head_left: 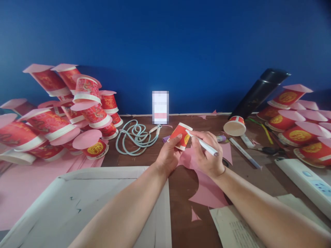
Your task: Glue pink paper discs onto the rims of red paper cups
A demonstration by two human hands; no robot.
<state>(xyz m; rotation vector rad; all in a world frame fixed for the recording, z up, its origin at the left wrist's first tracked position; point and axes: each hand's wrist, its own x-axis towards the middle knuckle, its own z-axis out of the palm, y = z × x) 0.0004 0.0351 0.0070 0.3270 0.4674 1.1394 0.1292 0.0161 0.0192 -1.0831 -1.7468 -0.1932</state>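
A red paper cup (181, 135) with a gold emblem and a white rim is tilted in my left hand (169, 153), whose thumb lies across its side. My right hand (207, 151) is closed around a white pen (206, 146) or marker, its front end touching or very near the cup's upper edge. Cut pink paper (207, 187) lies on the brown table under my right wrist, and a small pink scrap (196, 214) is nearer to me. Behind the hands, a purple tube-like thing (165, 139) is partly hidden.
Stacks of red cups with pink paper tops stand left (89, 117) and right (297, 136). A coiled light-blue cord (131, 137), a loose paper cup (234, 126), a black flask (258, 93), a second pen (245, 152) and a power strip (305, 179) surround the hands. White board (103, 206) lies front left.
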